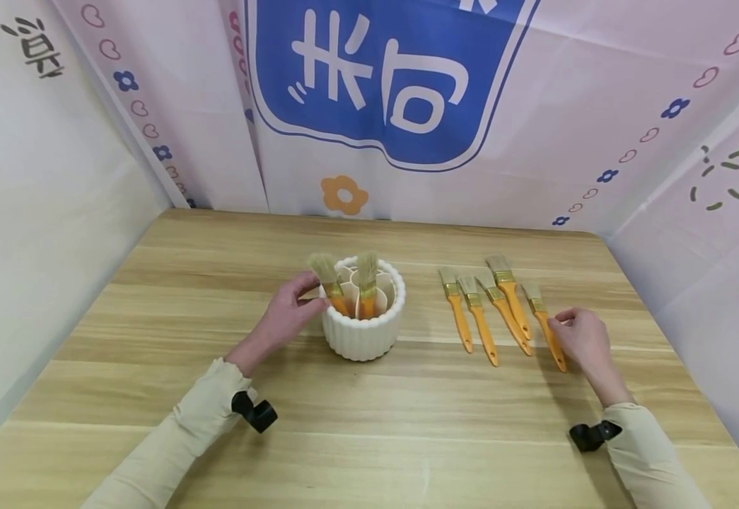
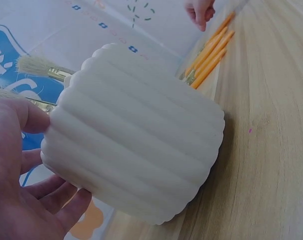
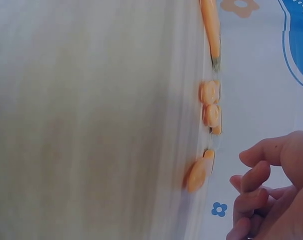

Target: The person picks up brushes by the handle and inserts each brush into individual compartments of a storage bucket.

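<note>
A white ribbed pot with a scalloped rim and an inner divider stands on the table. Two paintbrushes with orange handles, a left one and a right one, stand in it bristles up. My left hand holds the pot's left side, thumb at the rim and fingers spread along the wall. My right hand, fingers loosely bent, hovers beside the rightmost paintbrush on the table. In the right wrist view, a gap shows between these fingers and the orange handles.
Several more paintbrushes lie on the wooden table right of the pot, bristles toward the back, two overlapping. A printed cloth hangs behind the table, with white side walls left and right.
</note>
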A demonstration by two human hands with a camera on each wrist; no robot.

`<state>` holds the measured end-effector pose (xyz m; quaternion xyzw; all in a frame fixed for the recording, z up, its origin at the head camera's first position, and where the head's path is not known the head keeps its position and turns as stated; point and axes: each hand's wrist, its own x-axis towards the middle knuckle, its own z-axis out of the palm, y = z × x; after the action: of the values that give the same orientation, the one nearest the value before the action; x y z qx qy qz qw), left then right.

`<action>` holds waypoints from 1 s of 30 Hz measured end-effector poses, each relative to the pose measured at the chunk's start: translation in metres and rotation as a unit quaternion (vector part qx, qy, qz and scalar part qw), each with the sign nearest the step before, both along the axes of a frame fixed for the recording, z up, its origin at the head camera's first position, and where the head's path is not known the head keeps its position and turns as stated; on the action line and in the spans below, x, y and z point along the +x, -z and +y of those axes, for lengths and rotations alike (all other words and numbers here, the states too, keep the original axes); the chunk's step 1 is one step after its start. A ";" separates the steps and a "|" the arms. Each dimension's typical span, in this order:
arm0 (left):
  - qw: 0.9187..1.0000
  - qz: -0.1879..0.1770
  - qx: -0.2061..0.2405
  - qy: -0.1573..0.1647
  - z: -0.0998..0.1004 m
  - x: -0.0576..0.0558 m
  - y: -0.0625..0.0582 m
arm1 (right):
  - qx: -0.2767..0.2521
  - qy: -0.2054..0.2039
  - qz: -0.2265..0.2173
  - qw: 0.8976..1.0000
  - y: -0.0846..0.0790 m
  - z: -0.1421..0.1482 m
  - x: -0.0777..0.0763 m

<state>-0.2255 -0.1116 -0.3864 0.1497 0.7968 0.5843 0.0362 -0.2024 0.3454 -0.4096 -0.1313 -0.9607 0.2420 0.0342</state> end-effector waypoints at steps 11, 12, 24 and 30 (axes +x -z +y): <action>1.000 0.009 0.001 0.002 -0.001 0.000 -0.001 | 0.022 -0.010 -0.076 0.997 -0.002 0.003 -0.002; 1.000 0.010 0.002 0.002 -0.001 0.000 -0.001 | 0.022 -0.013 -0.085 0.996 -0.003 0.004 -0.002; 1.000 0.014 -0.004 -0.006 -0.002 0.001 0.002 | 0.029 -0.044 -0.156 0.986 -0.005 0.002 -0.017; 1.000 0.018 -0.002 -0.010 -0.001 0.001 0.001 | 0.020 -0.050 -0.170 0.984 -0.004 0.003 -0.024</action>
<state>-0.2243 -0.1128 -0.3877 0.1517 0.7998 0.5806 0.0162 -0.2261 0.3488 -0.4052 -0.1215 -0.9626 0.1984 -0.1390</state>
